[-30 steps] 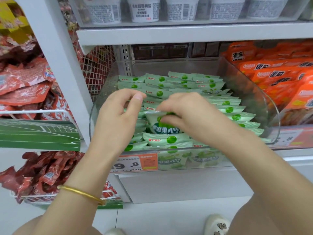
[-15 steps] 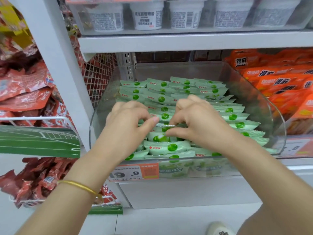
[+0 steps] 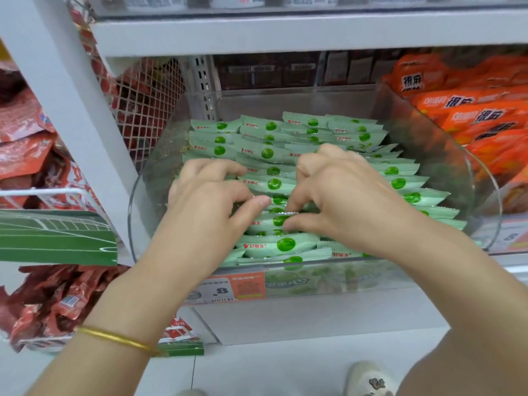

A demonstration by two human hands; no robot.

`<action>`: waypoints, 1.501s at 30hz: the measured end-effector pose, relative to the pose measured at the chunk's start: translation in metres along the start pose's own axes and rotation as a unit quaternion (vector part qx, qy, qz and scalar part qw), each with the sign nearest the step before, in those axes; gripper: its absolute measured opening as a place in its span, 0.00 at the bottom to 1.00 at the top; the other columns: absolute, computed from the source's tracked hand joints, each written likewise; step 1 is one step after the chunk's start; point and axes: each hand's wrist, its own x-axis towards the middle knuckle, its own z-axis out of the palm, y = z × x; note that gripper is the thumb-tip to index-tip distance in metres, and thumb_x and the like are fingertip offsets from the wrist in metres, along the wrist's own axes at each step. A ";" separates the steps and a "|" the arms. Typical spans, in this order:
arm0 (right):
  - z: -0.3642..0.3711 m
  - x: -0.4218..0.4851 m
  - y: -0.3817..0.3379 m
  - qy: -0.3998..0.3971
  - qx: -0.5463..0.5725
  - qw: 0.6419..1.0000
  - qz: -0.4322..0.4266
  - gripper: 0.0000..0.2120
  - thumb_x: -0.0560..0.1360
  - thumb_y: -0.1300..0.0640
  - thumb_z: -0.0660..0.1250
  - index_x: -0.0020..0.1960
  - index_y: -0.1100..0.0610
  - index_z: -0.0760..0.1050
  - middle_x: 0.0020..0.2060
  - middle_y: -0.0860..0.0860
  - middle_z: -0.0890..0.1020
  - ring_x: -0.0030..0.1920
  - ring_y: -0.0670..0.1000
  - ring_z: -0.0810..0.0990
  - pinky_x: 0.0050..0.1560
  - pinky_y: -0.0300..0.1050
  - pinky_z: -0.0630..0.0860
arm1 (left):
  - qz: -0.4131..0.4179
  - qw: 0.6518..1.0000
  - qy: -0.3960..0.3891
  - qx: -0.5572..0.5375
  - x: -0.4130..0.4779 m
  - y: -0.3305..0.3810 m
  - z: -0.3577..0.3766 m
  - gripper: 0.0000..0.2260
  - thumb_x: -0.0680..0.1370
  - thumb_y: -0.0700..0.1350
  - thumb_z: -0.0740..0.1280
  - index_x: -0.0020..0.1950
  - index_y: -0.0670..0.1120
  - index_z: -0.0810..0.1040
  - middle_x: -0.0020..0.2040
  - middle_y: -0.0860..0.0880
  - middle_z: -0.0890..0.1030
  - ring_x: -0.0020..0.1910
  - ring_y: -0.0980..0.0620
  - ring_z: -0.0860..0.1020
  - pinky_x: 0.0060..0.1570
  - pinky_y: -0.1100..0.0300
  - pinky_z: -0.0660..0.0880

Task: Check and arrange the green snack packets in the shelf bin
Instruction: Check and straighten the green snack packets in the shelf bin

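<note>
The left hand (image 3: pixel 205 201) and right hand (image 3: pixel 343 195) each clench their grip on one pale-green foil snack packet (image 3: pixel 278 221) mid-row, apparently tucking it level. The clear plastic shelf bin (image 3: pixel 471 178) holds overlapping rows, mostly tidy.

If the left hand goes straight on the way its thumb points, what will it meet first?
Probably the right hand, whose fingertips lie close opposite, above the pale green plastic snack packets; depth is unclear.

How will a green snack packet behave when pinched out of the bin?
Probably light and floppy: the green snack packets are small puffy pillow packs with thin crimped ends. Likely slippery; the film looks glossy. Pulling one may drag neighbours, since they overlap in the clear bin.
</note>
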 end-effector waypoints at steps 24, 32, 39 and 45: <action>0.004 0.011 0.008 0.078 0.098 0.990 0.061 0.07 0.71 0.46 0.70 0.46 0.46 0.83 0.39 0.44 0.71 0.50 0.49 0.66 0.52 0.49 0.70 | -0.035 0.999 -0.007 -0.009 0.005 -0.007 -0.016 0.11 0.74 0.57 0.68 0.53 0.57 0.81 0.66 0.53 0.72 0.69 0.50 0.61 0.63 0.63 0.53; 0.020 0.021 -0.002 0.073 -0.009 0.997 -0.030 0.05 0.70 0.50 0.72 0.42 0.50 0.82 0.41 0.46 0.75 0.50 0.53 0.70 0.45 0.47 0.66 | -0.055 0.992 -0.111 0.018 0.007 -0.008 -0.014 0.23 0.71 0.57 0.68 0.66 0.63 0.71 0.72 0.51 0.64 0.73 0.51 0.53 0.71 0.55 0.51; 0.029 0.014 0.001 0.170 0.052 0.984 -0.019 0.06 0.68 0.53 0.68 0.35 0.53 0.81 0.34 0.48 0.79 0.39 0.55 0.74 0.36 0.44 0.71 | -0.058 0.991 -0.119 -0.001 0.006 -0.008 -0.013 0.23 0.70 0.57 0.69 0.65 0.62 0.71 0.69 0.53 0.66 0.72 0.52 0.55 0.69 0.56 0.52; 0.019 0.009 0.005 0.267 0.212 0.939 0.052 0.05 0.72 0.53 0.67 0.41 0.53 0.80 0.37 0.46 0.79 0.42 0.47 0.77 0.45 0.48 0.74 | -0.085 0.990 -0.085 -0.075 0.003 -0.001 -0.016 0.41 0.70 0.51 0.74 0.75 0.60 0.52 0.72 0.53 0.64 0.72 0.53 0.56 0.69 0.53 0.57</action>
